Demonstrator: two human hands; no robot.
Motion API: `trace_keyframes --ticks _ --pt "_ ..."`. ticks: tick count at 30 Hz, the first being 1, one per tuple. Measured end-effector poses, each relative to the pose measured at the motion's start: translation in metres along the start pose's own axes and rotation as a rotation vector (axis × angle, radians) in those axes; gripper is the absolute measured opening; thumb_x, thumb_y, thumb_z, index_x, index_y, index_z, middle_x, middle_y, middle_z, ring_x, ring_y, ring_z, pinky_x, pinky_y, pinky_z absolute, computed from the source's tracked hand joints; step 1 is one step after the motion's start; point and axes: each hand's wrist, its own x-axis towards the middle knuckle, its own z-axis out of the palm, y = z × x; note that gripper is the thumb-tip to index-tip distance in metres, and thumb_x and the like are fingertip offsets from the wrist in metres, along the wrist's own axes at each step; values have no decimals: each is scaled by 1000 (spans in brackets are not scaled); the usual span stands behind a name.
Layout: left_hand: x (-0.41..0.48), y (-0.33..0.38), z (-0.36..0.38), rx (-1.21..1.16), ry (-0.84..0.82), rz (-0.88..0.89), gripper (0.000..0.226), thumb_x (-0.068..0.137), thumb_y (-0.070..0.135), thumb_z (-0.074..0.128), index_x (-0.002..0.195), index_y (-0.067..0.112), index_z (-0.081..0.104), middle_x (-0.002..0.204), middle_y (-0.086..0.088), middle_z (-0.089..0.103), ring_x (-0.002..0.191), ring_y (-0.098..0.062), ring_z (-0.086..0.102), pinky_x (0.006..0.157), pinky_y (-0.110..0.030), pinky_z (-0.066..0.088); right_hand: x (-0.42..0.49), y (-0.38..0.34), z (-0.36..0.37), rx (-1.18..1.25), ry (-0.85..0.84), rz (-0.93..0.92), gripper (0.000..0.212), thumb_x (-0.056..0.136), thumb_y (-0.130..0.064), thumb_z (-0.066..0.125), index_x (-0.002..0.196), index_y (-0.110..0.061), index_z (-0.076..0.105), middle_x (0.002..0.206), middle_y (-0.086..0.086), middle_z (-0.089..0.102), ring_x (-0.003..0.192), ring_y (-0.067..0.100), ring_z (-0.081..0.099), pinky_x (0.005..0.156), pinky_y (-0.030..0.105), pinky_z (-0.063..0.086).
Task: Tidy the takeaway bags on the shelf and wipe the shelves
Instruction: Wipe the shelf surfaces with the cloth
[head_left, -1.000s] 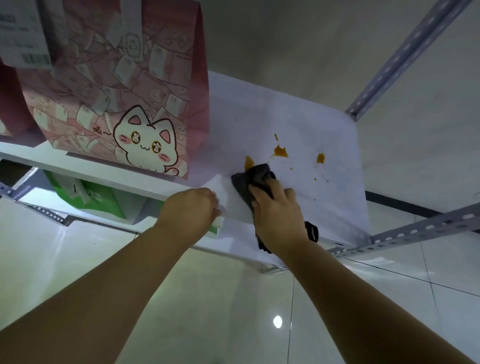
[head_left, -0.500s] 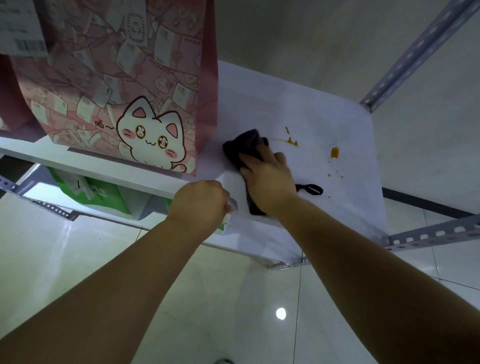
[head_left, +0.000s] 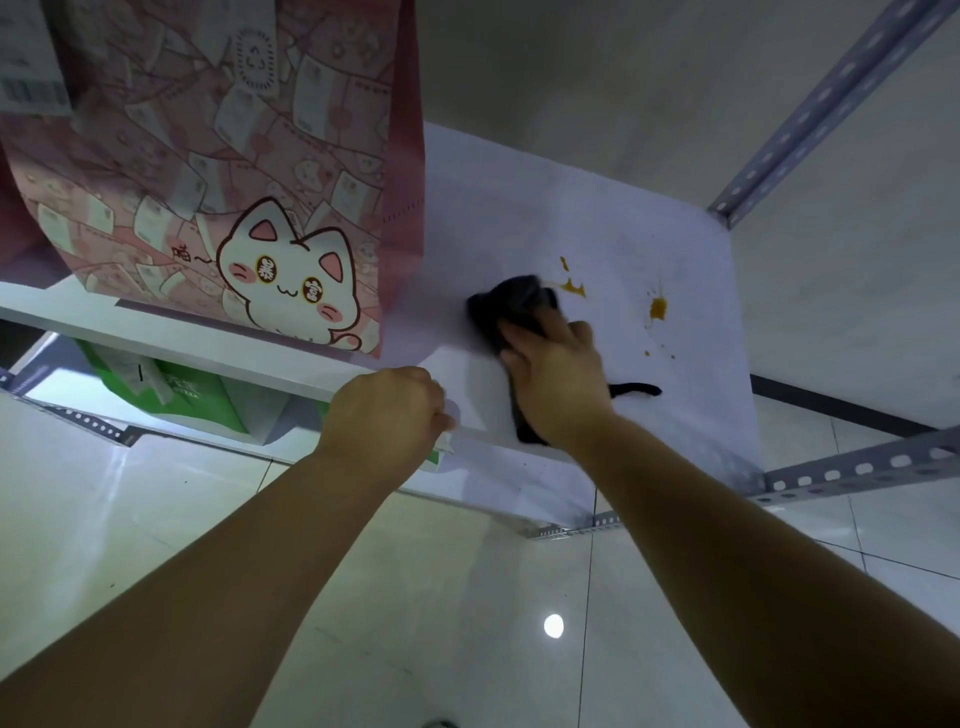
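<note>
Head view looks down at a white shelf (head_left: 597, 208), and the thing that matters most is where the orange mess lies from my cloth (head_left: 511, 301). My right hand (head_left: 558, 374) lies on top of the dark cloth and presses it down on the shelf, with the fingers laid over it, not pinching it. The cloth runs long from the front edge of the shelf toward the back, and its far end pokes out past my fingertips. The near spot (head_left: 571, 287) sits just at the right corner of that far end, so close that it looks like it is touching. The far spot (head_left: 658, 309) is more to the right, apart from the cloth, with tiny drops (head_left: 648, 353) below it. So the mess is all on the right side of my right hand and a bit further back. I think the next wipe should slide right and a little away from me. The right hand is much nearer to the spots. My left hand (head_left: 387, 415) is curled over the front edge of the shelf and seems to hold on there. The pink bag (head_left: 234, 182) stands on the left, away from the mess, so a wipe to the right should not bump it.
</note>
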Motion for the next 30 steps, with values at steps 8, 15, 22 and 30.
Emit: trace_keyframes --ticks 8,15,22,30 --pt "-2 6 -3 -18 6 -25 33 94 38 44 109 19 67 106 0 63 92 -19 61 75 -29 46 -29 50 -21 19 -3 285 39 98 -30 36 135 -32 45 145 4 36 109 35 35 92 41 35" --pt "-12 21 0 -43 90 -65 33 92 39 47 92 14 69 91 -5 63 82 -23 60 67 -33 49 -64 31 -13 -101 -40 306 50 96 -29 36 145 -27 25 151 9 20 117 38 29 100 48 25" --pt "4 34 2 -48 39 4 44 86 38 59 120 12 60 127 -11 53 121 -29 42 96 -40 40 -55 84 -26 -68 -14 597 47 99 -34 29 144 -26 22 152 8 16 130 36 19 109 48 18" --pt "30 31 -2 -56 -127 68 56 83 55 55 127 20 57 138 -5 47 126 -24 44 98 -37 39 18 101 -31 46 -23 735 54 97 -24 28 149 -19 13 157 12 -2 143 32 -13 114 43 0"
